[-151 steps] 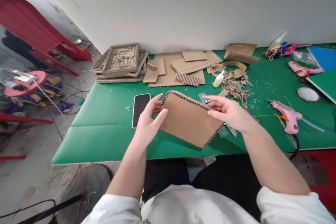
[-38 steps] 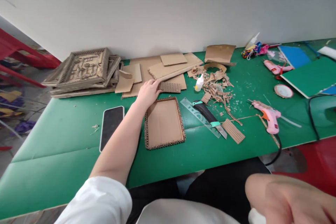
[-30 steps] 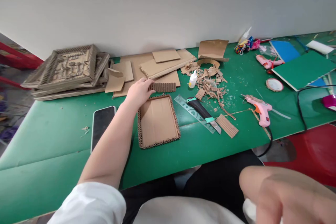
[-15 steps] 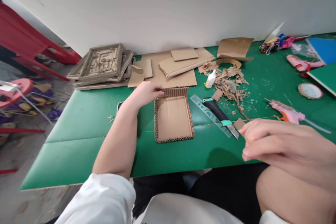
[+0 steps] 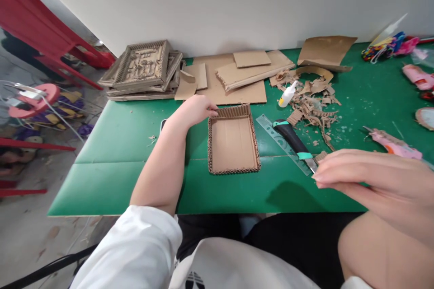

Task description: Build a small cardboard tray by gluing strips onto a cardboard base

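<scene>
A shallow cardboard tray (image 5: 233,146) with corrugated edging lies on the green table; its back wall (image 5: 233,111) stands taller than the other sides. My left hand (image 5: 198,109) pinches the tray's back left corner between thumb and fingers. Raised over the table's front right, my right hand (image 5: 366,176) has its fingertips pressed together; whatever they may hold is hidden. Near those fingertips lies a black and teal utility knife (image 5: 293,140), blade out, across a clear ruler (image 5: 271,133). A white glue bottle (image 5: 288,94) leans among the cardboard scraps (image 5: 315,108).
Corrugated cardboard frames (image 5: 142,70) are stacked at the back left, beside flat cardboard sheets (image 5: 244,92). On the right are a pink glue gun (image 5: 395,143), a tape roll (image 5: 425,118) and colourful cords (image 5: 383,49). A red chair (image 5: 44,22) stands left of the table.
The view has shifted, so the table items appear further right and slightly higher. My left hand stays at the tray's back corner. My right hand's fingertips have drawn closer together.
</scene>
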